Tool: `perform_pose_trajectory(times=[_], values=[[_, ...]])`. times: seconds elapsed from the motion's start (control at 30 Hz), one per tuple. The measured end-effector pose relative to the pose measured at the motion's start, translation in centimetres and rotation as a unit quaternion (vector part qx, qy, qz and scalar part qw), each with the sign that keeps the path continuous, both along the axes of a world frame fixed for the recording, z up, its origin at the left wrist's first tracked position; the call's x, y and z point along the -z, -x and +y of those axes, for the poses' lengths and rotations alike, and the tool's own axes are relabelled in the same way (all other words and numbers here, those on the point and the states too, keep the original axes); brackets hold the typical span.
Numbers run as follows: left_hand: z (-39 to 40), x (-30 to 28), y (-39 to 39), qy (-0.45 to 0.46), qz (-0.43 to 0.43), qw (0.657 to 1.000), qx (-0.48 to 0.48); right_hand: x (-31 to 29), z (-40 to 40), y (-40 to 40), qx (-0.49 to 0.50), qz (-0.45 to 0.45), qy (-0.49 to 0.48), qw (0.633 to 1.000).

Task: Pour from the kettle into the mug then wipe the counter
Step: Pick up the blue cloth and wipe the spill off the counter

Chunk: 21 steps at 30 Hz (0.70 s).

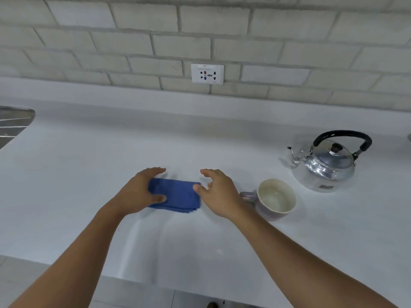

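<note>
A folded blue cloth (178, 195) lies flat on the white counter (89, 174) in the middle. My left hand (140, 192) rests on the cloth's left end, thumb on top of it and fingers spread past its far edge. My right hand (219, 192) hovers at the cloth's right edge with curled, spread fingers, its thumb tip touching the cloth. Just right of that hand stands a lilac mug (275, 200) with a cream inside, handle pointing left. Behind the mug sits a shiny metal kettle (324, 167) with a black handle, spout facing left.
A steel sink (13, 123) shows at the far left edge. A wall socket (207, 74) sits in the brick backsplash above the counter. The counter's front edge runs along the bottom near my forearms.
</note>
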<state>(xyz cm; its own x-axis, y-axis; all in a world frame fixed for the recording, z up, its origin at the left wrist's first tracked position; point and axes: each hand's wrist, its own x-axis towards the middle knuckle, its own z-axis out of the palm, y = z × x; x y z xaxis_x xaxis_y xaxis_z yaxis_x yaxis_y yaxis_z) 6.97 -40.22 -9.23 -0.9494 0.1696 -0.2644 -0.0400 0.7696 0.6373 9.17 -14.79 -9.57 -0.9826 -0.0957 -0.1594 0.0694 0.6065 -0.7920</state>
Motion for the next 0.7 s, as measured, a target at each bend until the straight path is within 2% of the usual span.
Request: perform_pose_trajectory(times=[0.17,0.33,0.53,0.7], values=[[-1.6,2.3,0.1,0.036,0.021,0.999,0.005,2.5,-2.2,1.3,-0.017,-0.027,-0.075,0.997],[-2.1,3.2,0.2,0.087,0.075,0.993,0.013,3.9,-3.8,1.8,-0.001,0.007,-0.121,0.993],[-2.5,3.6,0.8,0.103,0.092,0.990,-0.008,4.5,-4.2,1.9,0.036,0.009,-0.092,0.995],[-2.8,3.1,0.3,0.058,0.111,0.991,-0.045,3.9,-4.0,0.3,0.055,0.044,-0.031,0.997]])
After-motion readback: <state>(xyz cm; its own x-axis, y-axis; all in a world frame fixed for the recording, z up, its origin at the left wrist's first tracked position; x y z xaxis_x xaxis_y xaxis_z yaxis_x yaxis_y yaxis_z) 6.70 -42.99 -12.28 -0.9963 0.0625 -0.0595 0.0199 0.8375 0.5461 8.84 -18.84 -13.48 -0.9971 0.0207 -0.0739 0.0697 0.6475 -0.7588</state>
